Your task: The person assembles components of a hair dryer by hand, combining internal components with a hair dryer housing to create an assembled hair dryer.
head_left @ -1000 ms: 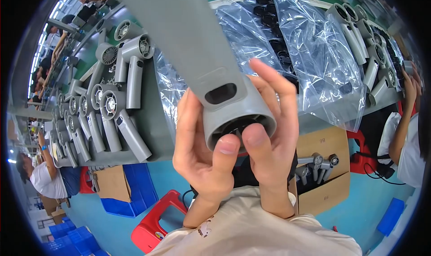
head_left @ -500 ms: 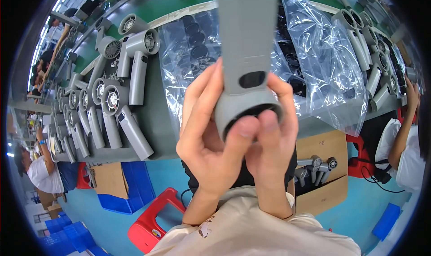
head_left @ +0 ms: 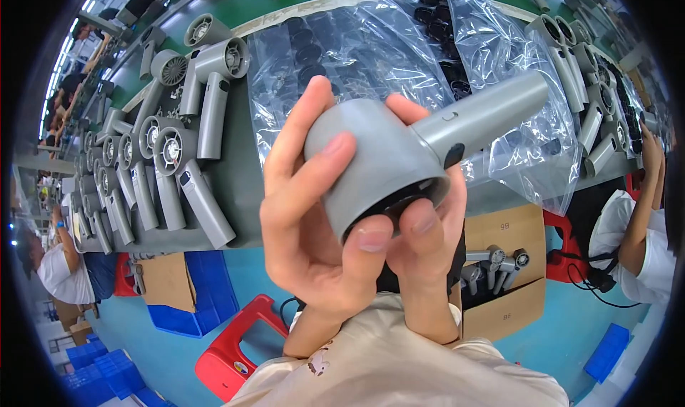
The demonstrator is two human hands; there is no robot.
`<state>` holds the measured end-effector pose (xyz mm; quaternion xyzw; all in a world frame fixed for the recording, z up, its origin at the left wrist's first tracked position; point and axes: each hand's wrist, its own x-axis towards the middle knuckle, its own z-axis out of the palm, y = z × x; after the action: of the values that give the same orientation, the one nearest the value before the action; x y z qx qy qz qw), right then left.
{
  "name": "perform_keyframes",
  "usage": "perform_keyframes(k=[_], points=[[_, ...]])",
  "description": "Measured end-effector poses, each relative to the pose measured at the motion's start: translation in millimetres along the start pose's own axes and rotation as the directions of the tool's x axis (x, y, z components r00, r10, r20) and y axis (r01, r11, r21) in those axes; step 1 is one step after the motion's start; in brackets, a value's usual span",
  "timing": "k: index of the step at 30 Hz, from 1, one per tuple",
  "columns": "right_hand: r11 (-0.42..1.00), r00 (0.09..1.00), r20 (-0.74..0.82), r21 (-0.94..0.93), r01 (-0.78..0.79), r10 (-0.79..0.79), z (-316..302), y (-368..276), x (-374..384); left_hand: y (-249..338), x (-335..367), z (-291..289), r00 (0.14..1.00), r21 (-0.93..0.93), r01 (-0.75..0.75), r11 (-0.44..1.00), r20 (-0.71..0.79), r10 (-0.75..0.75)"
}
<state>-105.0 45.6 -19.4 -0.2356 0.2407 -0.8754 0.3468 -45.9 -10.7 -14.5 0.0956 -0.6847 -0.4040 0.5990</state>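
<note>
Between both hands, close to me, is a grey handheld fan (head_left: 378, 146) with a round drum-shaped head. Its handle points up to the right, and a small black oval window shows near the neck. My left hand (head_left: 307, 214) wraps the left side of the head, its thumb at the dark lower opening. My right hand (head_left: 432, 228) grips the head from the right, its thumb also at that opening. Inside the opening a black part is partly visible; the thumbs cover much of it. Some right fingers are hidden behind the fan.
Many grey fans (head_left: 171, 150) lie on the bench at left, and more (head_left: 599, 114) at right. Clear plastic bags (head_left: 510, 71) with round black parts (head_left: 435, 21) spread behind my hands. A carton (head_left: 506, 314) of fans stands below, right; a red stool (head_left: 235, 350) lower left. People sit on both sides.
The fan's handle has swung from pointing straight up to the upper right, and more of the head's side shows. My left fingers have shifted over the head. Both hands keep hold.
</note>
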Motion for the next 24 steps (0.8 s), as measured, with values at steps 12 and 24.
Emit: perform_keyframes(k=[12, 24], points=[[0.99, 0.972, -0.212, -0.121, 0.074, -0.099, 10.4, 4.4, -10.5, -11.0, -6.0, 18.5, 0.983, -0.04, -0.098, 0.994, -0.161, 0.091], [0.976, 0.98, -0.143, -0.148, -0.158, 0.137, 19.7, -17.9, -19.3, 15.1, 4.9, 0.7, 0.926, -0.283, 0.307, 0.909, -0.133, -0.354]])
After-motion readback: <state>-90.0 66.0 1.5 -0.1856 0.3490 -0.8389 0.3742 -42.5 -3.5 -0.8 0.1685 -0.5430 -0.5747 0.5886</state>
